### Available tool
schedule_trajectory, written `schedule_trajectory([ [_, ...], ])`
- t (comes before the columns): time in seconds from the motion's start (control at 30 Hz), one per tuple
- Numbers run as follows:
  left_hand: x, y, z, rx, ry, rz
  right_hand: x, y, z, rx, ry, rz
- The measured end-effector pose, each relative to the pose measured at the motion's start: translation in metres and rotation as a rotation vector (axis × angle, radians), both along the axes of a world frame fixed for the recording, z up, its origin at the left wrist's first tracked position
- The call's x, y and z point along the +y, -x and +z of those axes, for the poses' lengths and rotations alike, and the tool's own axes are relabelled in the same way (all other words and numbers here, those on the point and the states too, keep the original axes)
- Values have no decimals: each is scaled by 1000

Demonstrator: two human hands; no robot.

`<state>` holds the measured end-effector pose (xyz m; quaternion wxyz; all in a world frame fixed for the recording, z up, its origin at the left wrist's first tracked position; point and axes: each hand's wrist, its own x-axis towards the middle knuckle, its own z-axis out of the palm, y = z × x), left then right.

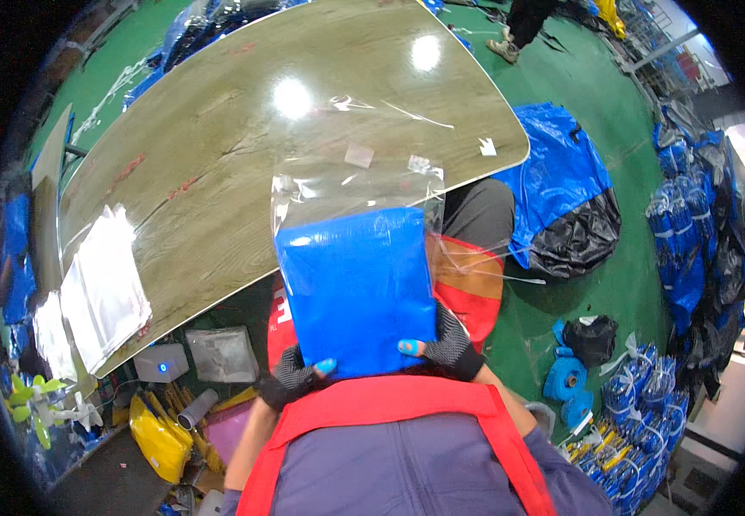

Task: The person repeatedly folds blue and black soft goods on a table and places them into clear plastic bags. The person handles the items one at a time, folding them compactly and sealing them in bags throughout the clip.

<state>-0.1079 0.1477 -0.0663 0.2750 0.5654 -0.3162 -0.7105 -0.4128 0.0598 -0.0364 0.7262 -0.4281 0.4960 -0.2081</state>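
Red apron straps (pixel 381 397) lie nearest — beyond, over the lap (pixel 477 299), a folded blue sheet (pixel 359 292) in a clear bag (pixel 303 193), likely light, soft, slippery. Left hand (pixel 291 378) and right hand (pixel 455 347) pinch its near corners — sensible holds, thumbs (pixel 326 367) on top.

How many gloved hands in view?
2: the left hand at the lower-left corner of the blue folded sheet, the right hand at its lower right. Another person's leg shows at the top; that person's hands are out of frame.
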Motion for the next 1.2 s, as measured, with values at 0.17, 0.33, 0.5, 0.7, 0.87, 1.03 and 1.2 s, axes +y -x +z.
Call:
schedule_trajectory([
  [0.17, -62, -25, 19, -84, 216, 173, -4, 3, 10, -23, 184, 125],
  [0.33, -53, 16, 3, -105, 246, 284, 44, -6, 12, 80, 268, -194],
  [0.5, -1, 7, 3, 190, -120, 210, 8, -22, 39, -57, 186, -294],
  [0.7, -47, -25, 16, 112, 209, 295, -36, -35, 31, -81, 120, 30],
  [0.87, -40, 6, 32, -47, 155, 336, -18, -30, 19, -208, -23, 28],
  [1.03, 8, -1, 39, 352, -42, 43, -24, -21, 30, -222, -61, -26],
  [1.2, 18, 18, 25, 181, -87, 339, -3, -15, 27, -40, -139, 165],
])
